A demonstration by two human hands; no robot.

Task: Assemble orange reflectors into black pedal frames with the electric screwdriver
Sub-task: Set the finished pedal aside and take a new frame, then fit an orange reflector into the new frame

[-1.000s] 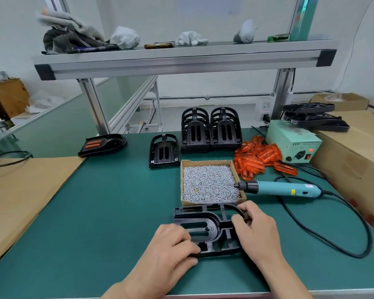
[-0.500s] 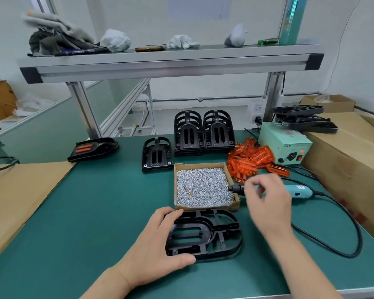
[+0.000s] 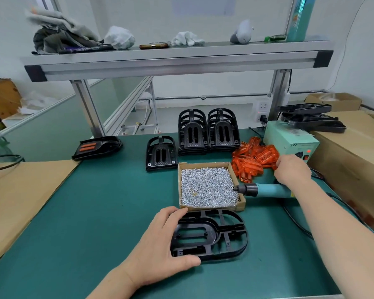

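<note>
On the green table mat point(image 3: 95, 212), my left hand point(image 3: 160, 240) is gripping the black plastic pedal frame point(image 3: 212, 236) by its left end. My right hand point(image 3: 293, 169) is hovering over the heap of translucent orange plastic reflectors point(image 3: 253, 160); I cannot tell if it is holding one. The teal electric screwdriver point(image 3: 266, 190) is lying beside, its tip over the cardboard box of silver screws point(image 3: 241, 204).

I am looking in on a small factory assembly bench. A green work mat point(image 3: 95, 212) lies under an aluminium-profile shelf point(image 3: 177, 63). On it are stacked black pedal frames point(image 3: 208, 132), a heap of orange reflectors point(image 3: 253, 158), a cardboard tray of screws point(image 3: 203, 164) and a corded electric screwdriver point(image 3: 266, 190) beside its power supply box point(image 3: 287, 137). Cardboard cartons point(image 3: 350, 165) stand alongside.
</note>
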